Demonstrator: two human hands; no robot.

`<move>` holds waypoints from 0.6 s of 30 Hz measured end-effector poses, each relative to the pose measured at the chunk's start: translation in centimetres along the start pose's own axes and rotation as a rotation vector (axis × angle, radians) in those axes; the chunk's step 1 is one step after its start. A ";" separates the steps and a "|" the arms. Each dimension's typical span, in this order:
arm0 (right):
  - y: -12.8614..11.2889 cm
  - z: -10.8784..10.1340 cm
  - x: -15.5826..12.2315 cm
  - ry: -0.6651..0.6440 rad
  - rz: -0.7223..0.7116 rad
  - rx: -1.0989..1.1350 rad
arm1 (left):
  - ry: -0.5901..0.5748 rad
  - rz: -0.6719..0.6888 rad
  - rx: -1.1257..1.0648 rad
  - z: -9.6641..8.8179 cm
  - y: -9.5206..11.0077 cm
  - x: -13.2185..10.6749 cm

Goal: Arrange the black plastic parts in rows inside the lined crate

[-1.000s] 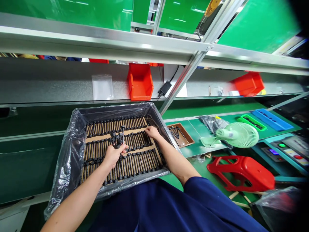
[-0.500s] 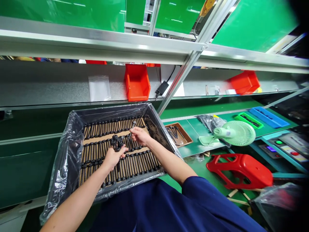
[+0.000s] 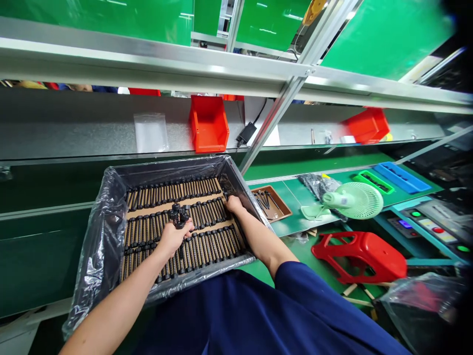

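A grey tray (image 3: 236, 182) lined with clear plastic sits on my lap, filled with rows of black bolts (image 3: 207, 244) lying on brown cardboard. My left hand (image 3: 173, 237) is closed round a bundle of black bolts (image 3: 179, 215) that stick up above the middle row. My right hand (image 3: 233, 203) rests at the right end of the second row, fingers curled down onto the bolts there. What its fingertips hold is hidden.
A small brown tray (image 3: 275, 209) with a few bolts lies right of the big tray, beside a green fan (image 3: 356, 199) and a tipped red stool (image 3: 360, 254). Red bins (image 3: 209, 123) stand on the metal shelf behind. Blue and green trays (image 3: 401, 176) lie at far right.
My right hand lifted a single bolt toward my left hand, then went back down to the right end of the second row. My left hand stayed put with its bundle.
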State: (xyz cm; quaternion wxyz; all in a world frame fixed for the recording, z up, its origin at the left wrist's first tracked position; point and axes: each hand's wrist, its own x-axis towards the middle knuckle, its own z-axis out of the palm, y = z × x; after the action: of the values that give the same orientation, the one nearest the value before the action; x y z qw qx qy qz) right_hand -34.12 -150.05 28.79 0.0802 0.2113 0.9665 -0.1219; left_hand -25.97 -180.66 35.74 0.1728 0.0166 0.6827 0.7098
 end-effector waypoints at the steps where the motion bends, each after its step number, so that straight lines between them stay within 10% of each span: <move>1: 0.0 0.2 0.1 -0.003 0.003 -0.002 | 0.004 0.002 -0.007 0.0 0.0 0.0; 18: -0.3 1.5 0.2 -0.061 0.038 -0.033 | 0.001 -0.034 -0.024 0.3 0.6 -0.5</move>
State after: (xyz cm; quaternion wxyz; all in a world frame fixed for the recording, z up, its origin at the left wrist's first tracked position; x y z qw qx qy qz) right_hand -34.24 -150.69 27.36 0.1154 0.2245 0.9612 -0.1110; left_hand -25.56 -180.47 36.46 0.1848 0.0026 0.6743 0.7150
